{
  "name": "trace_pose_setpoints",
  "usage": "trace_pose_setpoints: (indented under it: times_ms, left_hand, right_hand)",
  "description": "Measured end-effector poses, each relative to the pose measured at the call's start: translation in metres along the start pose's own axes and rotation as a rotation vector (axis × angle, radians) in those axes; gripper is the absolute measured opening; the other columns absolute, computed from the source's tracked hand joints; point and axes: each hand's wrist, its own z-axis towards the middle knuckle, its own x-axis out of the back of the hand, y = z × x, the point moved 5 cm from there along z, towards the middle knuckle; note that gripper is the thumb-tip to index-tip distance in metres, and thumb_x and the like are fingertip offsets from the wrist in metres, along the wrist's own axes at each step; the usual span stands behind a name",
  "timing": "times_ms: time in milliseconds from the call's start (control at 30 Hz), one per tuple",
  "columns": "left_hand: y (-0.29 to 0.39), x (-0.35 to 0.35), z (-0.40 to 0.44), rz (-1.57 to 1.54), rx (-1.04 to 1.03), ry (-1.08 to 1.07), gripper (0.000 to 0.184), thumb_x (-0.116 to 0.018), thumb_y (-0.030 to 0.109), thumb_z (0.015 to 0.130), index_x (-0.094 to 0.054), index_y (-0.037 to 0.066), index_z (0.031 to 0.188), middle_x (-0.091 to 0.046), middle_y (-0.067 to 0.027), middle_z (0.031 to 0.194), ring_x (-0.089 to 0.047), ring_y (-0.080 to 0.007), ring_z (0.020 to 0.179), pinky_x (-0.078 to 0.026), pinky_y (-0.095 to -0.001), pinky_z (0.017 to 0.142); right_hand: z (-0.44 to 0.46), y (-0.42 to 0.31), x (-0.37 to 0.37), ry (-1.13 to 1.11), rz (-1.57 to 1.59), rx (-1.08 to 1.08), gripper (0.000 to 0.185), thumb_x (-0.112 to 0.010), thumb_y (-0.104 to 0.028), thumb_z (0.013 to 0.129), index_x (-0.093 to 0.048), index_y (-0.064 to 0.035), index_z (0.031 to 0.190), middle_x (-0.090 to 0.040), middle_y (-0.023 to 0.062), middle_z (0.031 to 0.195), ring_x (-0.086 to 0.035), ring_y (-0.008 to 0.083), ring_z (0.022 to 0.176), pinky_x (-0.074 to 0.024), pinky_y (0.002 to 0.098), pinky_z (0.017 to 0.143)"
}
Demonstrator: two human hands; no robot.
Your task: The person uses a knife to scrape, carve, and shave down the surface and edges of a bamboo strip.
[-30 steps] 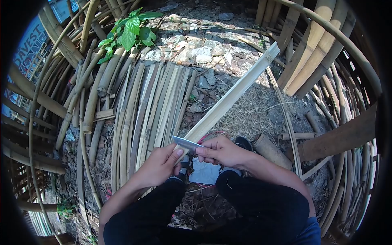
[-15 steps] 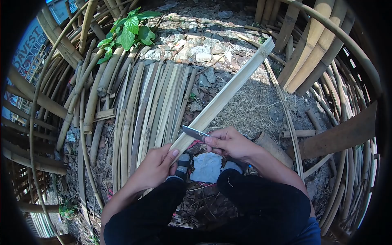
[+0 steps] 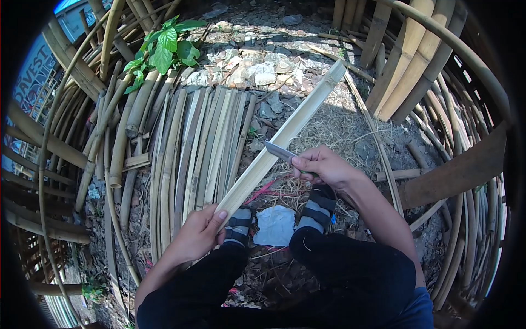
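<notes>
My left hand [image 3: 200, 233] is closed around the near end of a long pale split bamboo strip [image 3: 290, 125], its thumb on top. The strip slants away to the upper right, its far end above the ground. My right hand [image 3: 322, 169] grips a knife [image 3: 279, 151] whose flat grey blade lies across the strip around its middle. Most of the knife's handle is hidden by my fingers.
Many split bamboo strips [image 3: 211, 148] lie side by side to the left. Thick bamboo poles [image 3: 413, 60] stand at the upper right. A leafy plant [image 3: 164, 49] grows at the upper left. Between my sandalled feet is a pale crumpled sheet [image 3: 274, 226].
My right hand and the knife have moved up along the strip, away from my left hand. The strip's far end has shifted left and slightly lower. My left hand has kept its hold.
</notes>
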Motion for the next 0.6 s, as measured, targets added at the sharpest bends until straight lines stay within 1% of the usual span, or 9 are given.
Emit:
trace_pose_setpoints:
  times_ms: [67, 133, 200, 267, 400, 467, 600]
  left_hand:
    - [-0.012, 0.000, 0.002, -0.005, 0.097, -0.021, 0.036, -0.040, 0.029, 0.108, -0.057, 0.001, 0.094, -0.055, -0.0005, 0.059, -0.050, -0.0073, 0.048, -0.040, -0.0257, 0.045]
    - [-0.019, -0.001, 0.008, -0.021, 0.117, -0.033, 0.036, -0.040, 0.029, 0.108, -0.057, 0.001, 0.095, -0.056, -0.0007, 0.060, -0.050, -0.0074, 0.048, -0.040, -0.0256, 0.045]
    - [-0.021, -0.002, 0.010, -0.031, 0.140, -0.045, 0.036, -0.040, 0.030, 0.108, -0.057, 0.001, 0.096, -0.057, -0.0009, 0.060, -0.050, -0.0076, 0.047, -0.039, -0.0254, 0.044]
    - [-0.015, -0.006, 0.013, -0.004, 0.095, -0.047, 0.035, -0.040, 0.029, 0.108, -0.057, 0.001, 0.097, -0.057, -0.0013, 0.060, -0.051, -0.0085, 0.048, -0.040, -0.0268, 0.046]
    - [-0.012, -0.011, 0.013, -0.005, 0.028, -0.050, 0.034, -0.040, 0.028, 0.108, -0.057, 0.001, 0.098, -0.056, -0.0014, 0.059, -0.051, -0.0093, 0.048, -0.041, -0.0284, 0.048]
    - [-0.009, -0.011, 0.012, 0.026, 0.021, -0.030, 0.034, -0.039, 0.029, 0.109, -0.056, 0.002, 0.100, -0.054, 0.0006, 0.061, -0.046, -0.0063, 0.049, -0.036, -0.0226, 0.046]
    - [-0.004, -0.009, 0.010, 0.087, -0.016, -0.019, 0.034, -0.040, 0.030, 0.108, -0.057, 0.001, 0.100, -0.054, 0.0008, 0.062, -0.046, -0.0062, 0.049, -0.036, -0.0232, 0.047]
  right_hand:
    - [0.002, 0.008, -0.004, 0.015, -0.004, 0.003, 0.036, -0.061, -0.034, 0.099, -0.067, -0.0030, 0.083, -0.051, -0.0035, 0.058, -0.039, 0.0045, 0.048, -0.0273, 0.0208, 0.045]
    - [0.002, 0.014, -0.015, -0.003, 0.072, -0.070, 0.035, -0.060, -0.032, 0.101, -0.067, -0.0038, 0.080, -0.048, -0.0044, 0.056, -0.040, 0.0054, 0.051, -0.0304, 0.0219, 0.047]
    - [0.003, 0.021, -0.036, -0.051, 0.099, -0.076, 0.037, -0.059, -0.033, 0.101, -0.067, -0.0041, 0.080, -0.048, -0.0044, 0.056, -0.040, 0.0052, 0.050, -0.0305, 0.0219, 0.047]
    - [0.004, 0.023, -0.067, -0.220, 0.079, -0.010, 0.038, -0.058, -0.035, 0.101, -0.067, -0.0042, 0.081, -0.048, -0.0045, 0.056, -0.039, 0.0048, 0.049, -0.0305, 0.0220, 0.047]
    - [0.008, 0.031, -0.085, -0.253, 0.100, -0.082, 0.039, -0.058, -0.036, 0.101, -0.067, -0.0044, 0.080, -0.048, -0.0045, 0.056, -0.039, 0.0046, 0.049, -0.0307, 0.0221, 0.047]
    - [0.010, 0.033, -0.084, -0.245, 0.131, -0.114, 0.040, -0.058, -0.037, 0.101, -0.067, -0.0046, 0.079, -0.048, -0.0045, 0.056, -0.038, 0.0049, 0.048, -0.0304, 0.0222, 0.047]
    - [0.008, 0.026, -0.078, -0.213, 0.110, -0.095, 0.040, -0.059, -0.037, 0.101, -0.067, -0.0044, 0.078, -0.048, -0.0046, 0.056, -0.038, 0.0049, 0.048, -0.0303, 0.0216, 0.047]
